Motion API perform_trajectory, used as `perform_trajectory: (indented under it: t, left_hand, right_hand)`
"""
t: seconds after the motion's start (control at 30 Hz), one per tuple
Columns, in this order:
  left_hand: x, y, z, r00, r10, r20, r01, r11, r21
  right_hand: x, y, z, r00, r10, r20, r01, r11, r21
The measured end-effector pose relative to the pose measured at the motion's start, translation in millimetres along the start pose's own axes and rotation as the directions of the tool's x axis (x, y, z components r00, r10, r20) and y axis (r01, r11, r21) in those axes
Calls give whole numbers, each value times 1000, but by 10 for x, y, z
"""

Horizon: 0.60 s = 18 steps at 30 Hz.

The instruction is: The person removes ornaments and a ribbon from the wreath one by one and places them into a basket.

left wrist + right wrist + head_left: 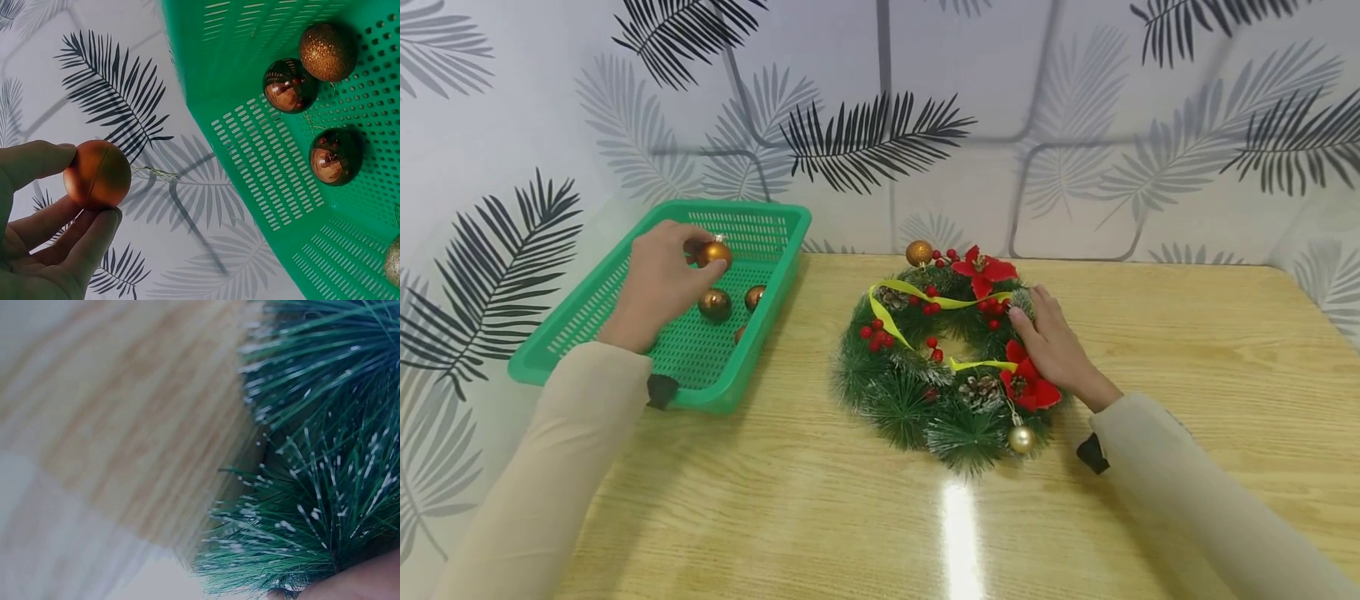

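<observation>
My left hand (658,279) is over the green basket (792,275), pinching an orange-gold Christmas ball (716,254) between thumb and fingers. In the left wrist view the matte ball (97,175) has a gold hanging string trailing from it. Several brown and gold balls lie in the basket, among them a shiny one (715,305) and a glittery one (328,52). My right hand (1060,346) holds the right edge of a green Christmas wreath (902,408), thumb on top. Close up, the right wrist view shows frosted needles (331,506) and part of a finger.
The wreath carries red poinsettias (1030,388), a yellow ribbon (883,312), pine cones (981,392), red berries, a gold ball (1022,439) at the front and an orange one (919,253) behind. Everything stands on a wooden table (820,508) before a leaf-patterned wall covering (970,200).
</observation>
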<state>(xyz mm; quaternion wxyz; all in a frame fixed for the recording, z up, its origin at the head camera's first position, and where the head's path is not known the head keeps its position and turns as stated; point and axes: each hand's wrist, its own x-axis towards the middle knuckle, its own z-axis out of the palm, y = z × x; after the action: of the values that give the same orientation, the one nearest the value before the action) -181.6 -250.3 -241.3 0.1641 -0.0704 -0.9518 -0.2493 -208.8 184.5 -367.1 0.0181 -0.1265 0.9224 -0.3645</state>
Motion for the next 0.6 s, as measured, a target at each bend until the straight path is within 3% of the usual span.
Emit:
perform_trajectory:
  t: [0.3,0.6]
  left_hand:
    - [66,-79,-53,1000,-6,-1,6,1000,9]
    - [107,-195,-101,996,-52,69,51,999,13]
  right_hand:
    - [-3,1,-9,1000,2,8,-2,1000,2]
    - [-4,1,-6,1000,-3,2,3,1000,5]
